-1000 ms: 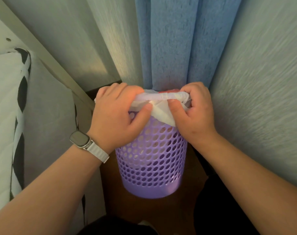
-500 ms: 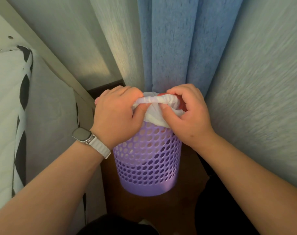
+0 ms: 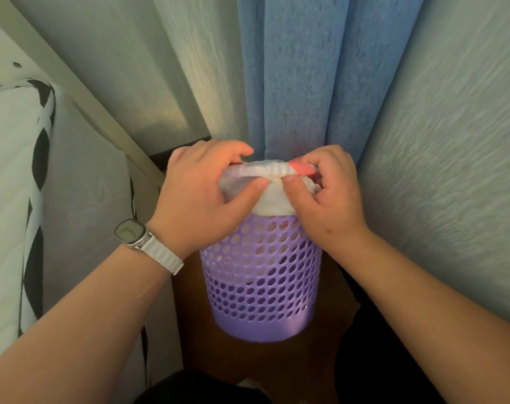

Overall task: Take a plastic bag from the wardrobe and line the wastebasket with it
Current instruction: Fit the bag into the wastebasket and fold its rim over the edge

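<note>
A purple perforated wastebasket (image 3: 262, 287) stands upright on the brown floor in a narrow corner. A white plastic bag (image 3: 272, 204) is bunched over its top, folded down over the near rim; white film shows through the upper holes. My left hand (image 3: 201, 199), with a watch on the wrist, grips the bag at the rim's left side, thumb pressing the fold. Gripping the bag at the right side is my right hand (image 3: 326, 196), with a pink strip (image 3: 301, 168) of the bag beside its fingers. The two thumbs almost touch. The basket's opening is hidden.
A blue curtain (image 3: 306, 77) hangs right behind the basket, with pale curtain folds on both sides. A mattress with black-and-white bedding (image 3: 20, 199) and a pale bed frame rail (image 3: 81, 100) close in on the left. Brown floor (image 3: 262, 365) shows in front of the basket.
Both hands have drawn closer together on the rim, gathering the bag's edge between them. The view has shifted slightly; the basket stays in place.
</note>
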A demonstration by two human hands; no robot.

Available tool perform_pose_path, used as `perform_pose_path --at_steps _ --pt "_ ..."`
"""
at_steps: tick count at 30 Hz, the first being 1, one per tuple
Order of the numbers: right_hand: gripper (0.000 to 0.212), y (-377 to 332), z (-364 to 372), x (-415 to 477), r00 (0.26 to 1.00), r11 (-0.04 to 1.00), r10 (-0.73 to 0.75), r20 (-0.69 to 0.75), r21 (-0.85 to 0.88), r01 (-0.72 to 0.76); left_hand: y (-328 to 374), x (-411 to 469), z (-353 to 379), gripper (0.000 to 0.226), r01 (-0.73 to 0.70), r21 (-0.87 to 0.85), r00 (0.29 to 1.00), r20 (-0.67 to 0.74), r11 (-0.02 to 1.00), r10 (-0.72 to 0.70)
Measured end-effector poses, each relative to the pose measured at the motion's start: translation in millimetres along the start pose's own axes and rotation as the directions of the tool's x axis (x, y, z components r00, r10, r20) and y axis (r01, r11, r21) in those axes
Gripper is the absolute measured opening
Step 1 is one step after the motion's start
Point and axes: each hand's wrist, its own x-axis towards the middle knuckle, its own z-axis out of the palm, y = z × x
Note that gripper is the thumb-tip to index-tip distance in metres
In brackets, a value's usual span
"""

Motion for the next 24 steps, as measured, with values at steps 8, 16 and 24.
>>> perform_pose_path --at_steps 8,16,24 --pt "0.030 -10.5 2.2 -2.4 1.000 1.000 -0.017 0.012 -0.014 0.017 8.8 -0.4 5.9 0.028 -0.132 0.166 0.991 0.042 0.977 0.126" --pt "0.047 0.5 -5.3 -0.2 0.995 0.996 -0.042 0.095 0.078 0.035 -5.7 -1.6 2.6 0.033 -0.016 0.112 1.000 -0.025 0.994 0.019" --pt "0.033 1.2 -4.7 2.9 0.999 0.997 0.036 -0.015 0.065 -0.035 0.7 -5.0 5.5 0.033 0.010 0.116 0.996 -0.087 0.993 0.000"
